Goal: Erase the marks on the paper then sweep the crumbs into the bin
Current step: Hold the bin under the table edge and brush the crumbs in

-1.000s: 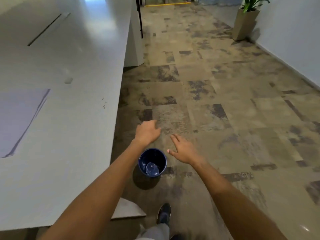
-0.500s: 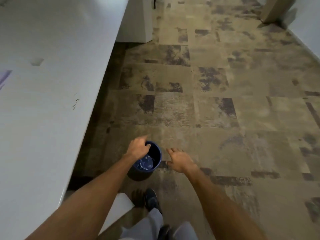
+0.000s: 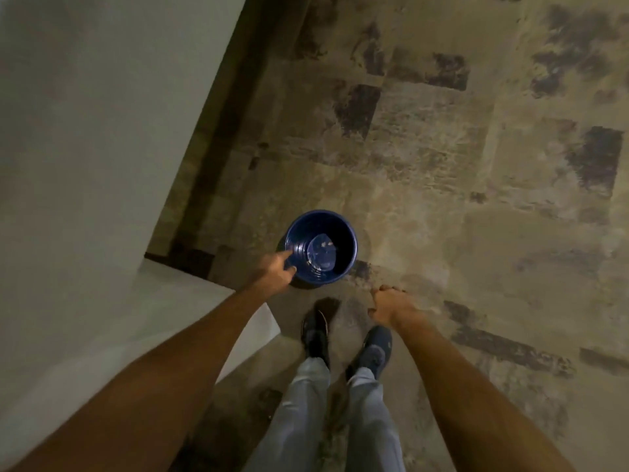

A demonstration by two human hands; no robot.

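Observation:
A small dark blue bin (image 3: 343, 233) stands on the floor just off the table's corner, with a clear lid-like piece and a few pale crumbs at its bottom. My left hand (image 3: 277, 270) reaches down to the bin's near-left rim, fingers touching the rim and one finger pointing into it. My right hand (image 3: 388, 303) hangs lower right of the bin, fingers curled shut, holding nothing I can see. The paper is out of view.
The white table (image 3: 85, 148) fills the left side, its corner ending near my left forearm. My two feet in dark shoes (image 3: 316, 328) stand just below the bin. Patchy beige and dark floor tiles (image 3: 459, 165) spread to the right.
My view has tipped down and I have stepped closer to the bin. My left hand has dropped onto the bin's rim. My right hand has pulled back and curled shut.

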